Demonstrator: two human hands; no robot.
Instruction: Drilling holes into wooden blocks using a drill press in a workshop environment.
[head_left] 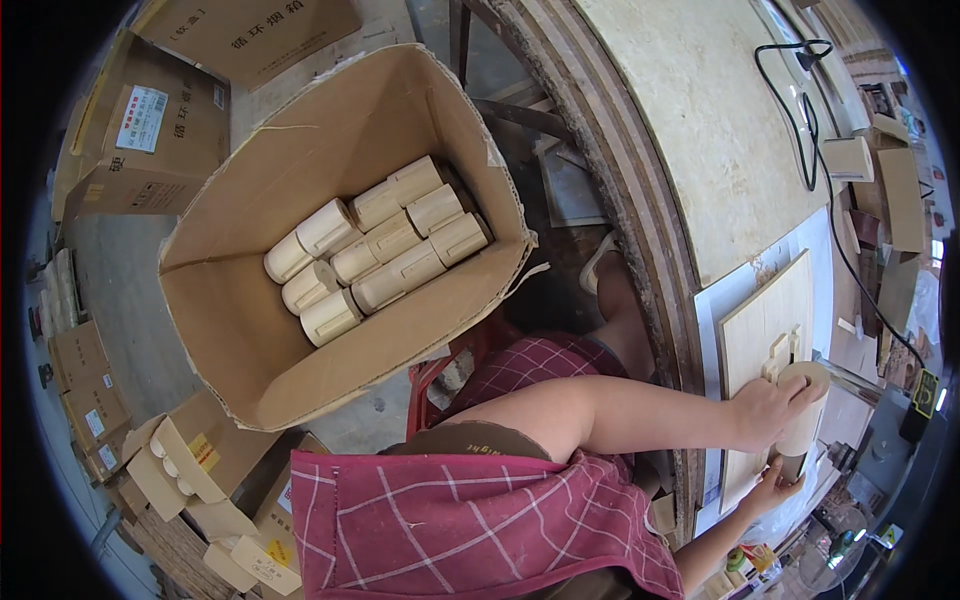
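Note:
My left hand (768,411) is wrapped round the side of a pale wooden cylinder (803,425) above a light wooden board (740,372) at the right. Closer to the lower edge, my right hand (770,491) has its fingers closed at the cylinder's other end, where a darker grey-brown band shows. Beside the left hand, a small notched wooden piece (782,352) sits on the board. Several similar wooden cylinders (398,279) lie in rows inside a large open cardboard box (250,215) at the left.
The worktable (740,130) has a thick layered edge (640,190). A black cable (850,250) runs across its far side. A metal bar (848,378) stands close to the cylinder. Closed cartons (165,130) and smaller opened cartons (185,455) surround the big box.

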